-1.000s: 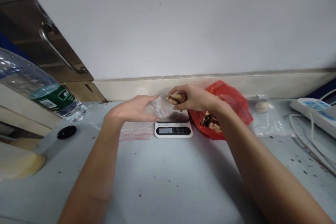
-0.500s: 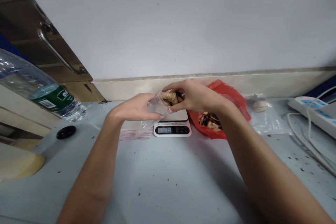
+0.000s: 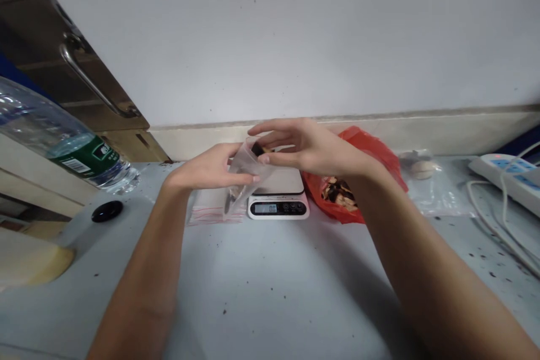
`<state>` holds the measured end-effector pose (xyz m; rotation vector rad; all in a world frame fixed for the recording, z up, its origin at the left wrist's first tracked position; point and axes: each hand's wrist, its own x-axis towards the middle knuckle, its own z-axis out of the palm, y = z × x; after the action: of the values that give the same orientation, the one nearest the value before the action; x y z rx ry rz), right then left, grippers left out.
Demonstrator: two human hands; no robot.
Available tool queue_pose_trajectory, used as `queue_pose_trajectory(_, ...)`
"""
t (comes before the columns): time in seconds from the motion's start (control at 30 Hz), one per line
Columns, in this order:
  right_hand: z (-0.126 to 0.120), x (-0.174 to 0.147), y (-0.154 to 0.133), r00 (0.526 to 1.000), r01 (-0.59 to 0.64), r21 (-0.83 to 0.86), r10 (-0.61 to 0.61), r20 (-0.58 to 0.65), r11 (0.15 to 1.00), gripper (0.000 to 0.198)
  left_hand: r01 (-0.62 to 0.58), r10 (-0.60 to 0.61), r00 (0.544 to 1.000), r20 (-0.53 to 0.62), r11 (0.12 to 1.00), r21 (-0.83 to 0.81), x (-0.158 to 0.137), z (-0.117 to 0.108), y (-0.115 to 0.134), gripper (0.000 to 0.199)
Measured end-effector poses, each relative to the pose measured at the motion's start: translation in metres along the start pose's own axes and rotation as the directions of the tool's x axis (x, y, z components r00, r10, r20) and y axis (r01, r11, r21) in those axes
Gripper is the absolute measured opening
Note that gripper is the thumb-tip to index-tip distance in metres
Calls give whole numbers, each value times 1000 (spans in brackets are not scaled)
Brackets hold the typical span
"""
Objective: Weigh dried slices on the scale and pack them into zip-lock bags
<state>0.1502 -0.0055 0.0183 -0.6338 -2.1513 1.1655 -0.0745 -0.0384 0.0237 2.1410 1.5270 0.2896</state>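
My left hand [image 3: 214, 171] is closed on a small clear plastic bag [image 3: 245, 171], tilted with its mouth towards the right. At that mouth, my right hand [image 3: 301, 146] curves its fingers and thumb around a few dried slices [image 3: 262, 150], dark and tan, partly hidden by the fingers and the film. Under both hands sits a white digital kitchen scale [image 3: 278, 208] reading 0.0. Beside the scale, a red plastic bag [image 3: 371, 143] stands open with more dried slices in it, partly behind my right forearm.
Flat zip bags [image 3: 213, 211] lie left of the scale. A water bottle [image 3: 80, 149] and a black round lid [image 3: 107, 211] are at the left. To the right are a clear bag with a pale round item [image 3: 423, 169], a white device [image 3: 508, 171] and its cable [image 3: 491, 219].
My right hand has shifted slightly left and up, bringing the dried slices into the bag's mouth. My left hand has moved a little left with the bag, which is turned more towards the slices.
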Motion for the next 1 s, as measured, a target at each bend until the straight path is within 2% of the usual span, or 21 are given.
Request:
queue_pose_trajectory(0.1,-3,-3,-4,999,27,80,-24,-35,996,37,-89,89,996,-8,993,-73,-2,-4,0,57)
queue_pose_trajectory(0.23,-7,-5,-7,979,124,-26,-127,-160,992,24,-182,176,983,-45,960,-214,-5,-7,0,54)
queue_pose_trajectory(0.37,-13,-6,-6,981,154,-131,-168,-101,979,18,-225,206,974,-90,883,-411,-5,-2,-1,50)
queue_pose_trajectory(0.47,-15,-6,-3,979,144,-171,-165,-117,975,24,-222,204,975,-93,826,-517,-2,3,-1,53)
queue_pose_trajectory(0.53,-14,-5,-1,966,141,-213,-182,-184,967,31,-218,202,975,-90,799,-560,1,6,0,55)
queue_pose_trajectory(0.63,-8,-3,-1,922,137,-336,-244,-301,932,39,-214,200,976,-85,827,-519,3,7,5,60)
queue_pose_trajectory(0.73,-1,-2,-4,889,168,-452,-333,-315,876,43,-202,172,979,-108,891,-407,4,8,11,59)
queue_pose_trajectory(0.8,0,-2,-7,896,159,-463,-324,-303,872,45,-207,154,974,-166,898,-387,3,8,14,51)
queue_pose_trajectory(0.9,-6,-5,-9,925,83,-416,-225,-306,906,46,-200,112,962,-248,908,-368,1,8,15,43)
queue_pose_trajectory(1.0,-17,-9,-9,960,49,-313,-132,-247,948,41,-180,76,961,-267,903,-391,-1,6,13,41)
